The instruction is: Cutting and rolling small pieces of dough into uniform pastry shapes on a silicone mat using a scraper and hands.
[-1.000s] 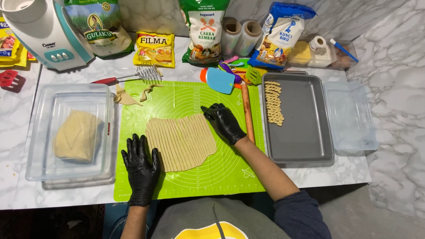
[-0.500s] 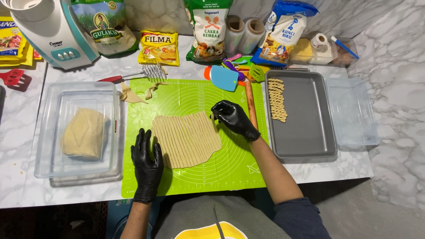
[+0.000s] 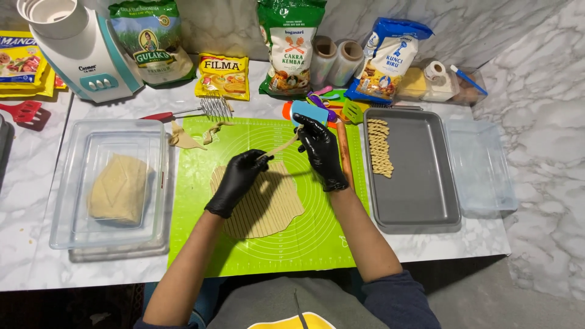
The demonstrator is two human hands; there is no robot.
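Two hands in glossy black gloves hold one thin, pale dough strip (image 3: 281, 147) taut between them above a lime-green silicone mat (image 3: 317, 237) printed with concentric circles. The left hand (image 3: 236, 181) pinches the strip's near end; the right hand (image 3: 321, 152) pinches its far end between fingertips. Beneath lies a flat rolled dough sheet (image 3: 262, 207), scored into narrow parallel ribbons. To the left, a clear rectangular plastic container (image 3: 67, 183) holds a smooth, folded dough block (image 3: 119, 189). To the right, a matte grey metal baking tray (image 3: 420, 183) carries a column of small twisted dough pieces (image 3: 381, 146) along its left edge.
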